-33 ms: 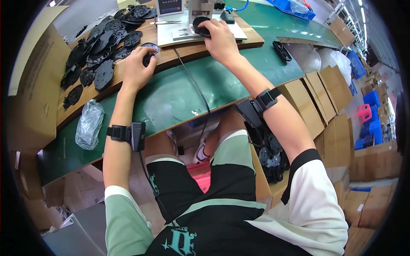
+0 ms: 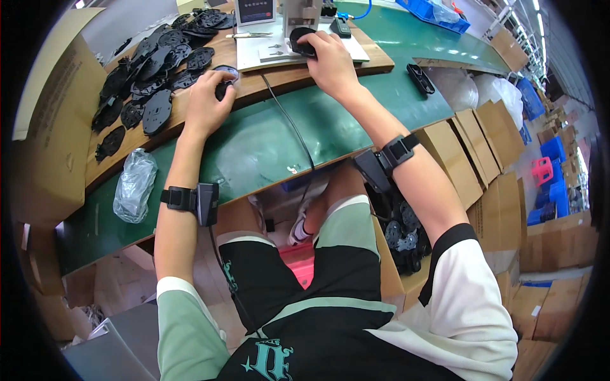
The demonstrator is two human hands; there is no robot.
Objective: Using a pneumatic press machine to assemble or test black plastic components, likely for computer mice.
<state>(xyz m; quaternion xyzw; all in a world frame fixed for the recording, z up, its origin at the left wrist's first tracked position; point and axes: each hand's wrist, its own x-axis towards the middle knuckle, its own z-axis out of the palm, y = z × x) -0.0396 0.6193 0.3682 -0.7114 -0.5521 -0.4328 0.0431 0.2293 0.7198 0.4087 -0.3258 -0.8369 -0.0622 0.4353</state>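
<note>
My right hand (image 2: 332, 62) grips a dark rounded plastic piece (image 2: 301, 42) at the foot of a metal press-like fixture (image 2: 301, 13). That fixture stands on a white base plate (image 2: 254, 60) on a wooden board. To the left, my left hand (image 2: 208, 101) is closed around a black oval plastic part (image 2: 225, 68) at the board's front edge; its fingers partly cover the part. Beyond and left of that hand lies a heap of flat black plastic parts (image 2: 152, 63). Tweezers (image 2: 251, 35) and small metal bits (image 2: 274, 51) rest on the white plate.
A display panel (image 2: 255, 11) stands behind the plate. A black cable (image 2: 286, 117) crosses the green table (image 2: 254, 152). A clear plastic bag (image 2: 135, 185) lies left, beside a cardboard box (image 2: 54, 120). A black casing (image 2: 420, 79) sits right. Another box with black parts (image 2: 401, 228) is below.
The whole picture has shifted very slightly. My left thumb has drawn a little closer around the part; my right hand stays at the fixture.
</note>
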